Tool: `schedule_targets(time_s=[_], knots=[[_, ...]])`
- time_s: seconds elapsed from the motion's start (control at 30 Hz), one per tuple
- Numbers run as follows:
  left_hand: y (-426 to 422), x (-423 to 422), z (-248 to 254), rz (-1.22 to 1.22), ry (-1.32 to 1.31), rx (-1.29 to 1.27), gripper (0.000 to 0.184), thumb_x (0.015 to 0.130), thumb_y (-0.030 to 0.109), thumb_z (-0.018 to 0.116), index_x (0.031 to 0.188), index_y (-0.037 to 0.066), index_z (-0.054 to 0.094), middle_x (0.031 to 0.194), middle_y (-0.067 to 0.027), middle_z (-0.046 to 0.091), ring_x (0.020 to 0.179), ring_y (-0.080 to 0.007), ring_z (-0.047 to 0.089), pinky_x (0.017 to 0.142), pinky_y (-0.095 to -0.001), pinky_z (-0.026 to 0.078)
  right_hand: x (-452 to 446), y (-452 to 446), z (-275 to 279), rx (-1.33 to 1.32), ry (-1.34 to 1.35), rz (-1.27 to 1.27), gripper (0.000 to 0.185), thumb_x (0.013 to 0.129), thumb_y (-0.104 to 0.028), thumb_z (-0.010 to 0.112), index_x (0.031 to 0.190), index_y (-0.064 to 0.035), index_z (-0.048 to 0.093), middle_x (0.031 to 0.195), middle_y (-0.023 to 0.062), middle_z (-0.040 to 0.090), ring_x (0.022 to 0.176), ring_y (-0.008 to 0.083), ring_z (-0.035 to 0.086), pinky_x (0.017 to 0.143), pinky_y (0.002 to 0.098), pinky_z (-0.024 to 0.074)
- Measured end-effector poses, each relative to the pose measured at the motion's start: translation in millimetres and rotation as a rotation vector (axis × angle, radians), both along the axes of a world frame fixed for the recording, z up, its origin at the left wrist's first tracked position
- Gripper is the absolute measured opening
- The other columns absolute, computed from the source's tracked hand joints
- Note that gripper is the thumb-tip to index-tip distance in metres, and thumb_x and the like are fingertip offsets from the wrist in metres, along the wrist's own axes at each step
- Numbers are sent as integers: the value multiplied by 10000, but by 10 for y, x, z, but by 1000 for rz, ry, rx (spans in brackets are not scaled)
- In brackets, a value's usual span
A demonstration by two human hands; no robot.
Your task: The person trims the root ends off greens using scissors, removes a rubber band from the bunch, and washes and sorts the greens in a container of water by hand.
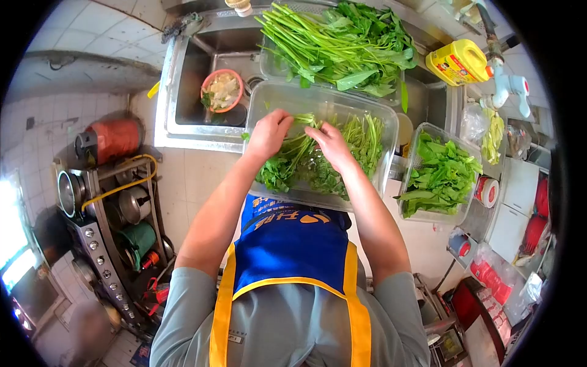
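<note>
My left hand [271,133] is closed around one side of a small bunch of leafy green herbs [302,144] that look like cilantro. My right hand [330,145] pinches the same bunch by its pale stems, a short gap to the right. Both hands are over a clear plastic tub [391,125], which rests across the sink's front edge. More of these greens lie inside it, leaves toward me and some stems along the right side. Parts of my fingertips are hidden by the stems.
Behind the tub, long-stemmed leafy greens [342,46] fill another container. A pink bowl of pale peelings [222,90] sits in the steel sink [183,131]. To the right are a tub of lettuce-like leaves [437,174], a yellow jug [458,63] and a tap [510,88].
</note>
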State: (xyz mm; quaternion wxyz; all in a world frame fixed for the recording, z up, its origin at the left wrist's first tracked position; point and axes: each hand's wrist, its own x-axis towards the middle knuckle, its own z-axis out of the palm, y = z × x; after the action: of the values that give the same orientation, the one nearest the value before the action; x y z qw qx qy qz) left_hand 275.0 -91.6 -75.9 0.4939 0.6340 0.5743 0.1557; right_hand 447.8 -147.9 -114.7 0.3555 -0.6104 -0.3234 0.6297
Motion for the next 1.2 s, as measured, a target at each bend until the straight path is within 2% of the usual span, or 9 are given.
schedule_targets(time_s=[0.2, 0.43, 0.53, 0.63, 0.73, 0.87, 1.0, 1.13, 1.2], knots=[[-49, 0, -212, -76, 12, 255, 223, 918, 213, 547, 1006, 10, 573, 934, -211, 625, 885, -392, 589, 765, -409, 466, 150, -145, 200, -88, 45, -52, 282, 913, -322, 545, 994, -61, 617, 965, 37, 618, 902, 139, 539, 736, 298, 410], [-56, 95, -368, -56, 21, 333, 181, 908, 196, 550, 957, 22, 565, 914, -224, 616, 886, -414, 578, 763, -459, 455, 257, -220, 227, -116, 111, -40, 308, 908, -341, 522, 1000, -64, 620, 1060, 37, 591, 1037, 191, 507, 856, 358, 377], [-67, 91, -457, 83, 111, 269, 209, 920, 223, 537, 968, 22, 567, 923, -225, 621, 896, -413, 583, 769, -455, 454, 291, -247, 190, -187, 267, -113, 289, 859, -333, 590, 1034, -103, 598, 1106, 6, 565, 1130, 141, 423, 988, 436, 251], [7, 56, -493, 261, 193, 140, 203, 910, 228, 551, 993, 44, 566, 961, -213, 621, 937, -401, 576, 797, -459, 448, 299, -229, 108, -189, 194, -197, 354, 890, -383, 593, 1047, -66, 608, 1133, 76, 582, 1064, 221, 510, 939, 393, 389], [-45, 181, -614, 80, 301, 586, 224, 894, 214, 570, 1065, 70, 562, 1053, -179, 597, 1006, -380, 546, 848, -449, 430, 108, -78, 128, -122, 140, -198, 479, 842, -445, 669, 1115, -60, 594, 1181, 114, 573, 1048, 207, 531, 907, 398, 444], [-217, 150, -504, -211, 427, 704, 390, 862, 192, 580, 1228, 67, 526, 1160, -170, 537, 1068, -365, 506, 901, -443, 417, 42, -45, -248, -64, -264, -92, 544, 844, -390, 691, 1225, -22, 567, 994, 108, 679, 838, 204, 639, 780, 300, 507], [-166, 342, -534, 45, 51, 137, 376, 884, 232, 600, 1226, 81, 555, 1056, -154, 610, 968, -399, 575, 869, -439, 450, -7, -14, -2, -15, -266, -14, 358, 900, -256, 634, 1158, -9, 616, 934, 68, 684, 782, 135, 625, 718, 251, 497], [-82, 226, -397, 273, -482, -525, 393, 863, 172, 650, 1200, -1, 548, 1010, -100, 642, 871, -211, 633, 758, -322, 508, -20, -3, -53, -31, 194, -251, 223, 945, -175, 568, 1088, -25, 649, 959, 24, 657, 804, 107, 606, 717, 249, 506], [-105, 149, -377, 245, -526, -565, 380, 846, 117, 670, 1172, -33, 548, 1006, -96, 636, 858, -140, 621, 722, -283, 519, 3, -38, -45, -50, 257, -309, 204, 940, -179, 581, 1068, -39, 657, 964, 22, 651, 817, 107, 605, 726, 260, 515]])
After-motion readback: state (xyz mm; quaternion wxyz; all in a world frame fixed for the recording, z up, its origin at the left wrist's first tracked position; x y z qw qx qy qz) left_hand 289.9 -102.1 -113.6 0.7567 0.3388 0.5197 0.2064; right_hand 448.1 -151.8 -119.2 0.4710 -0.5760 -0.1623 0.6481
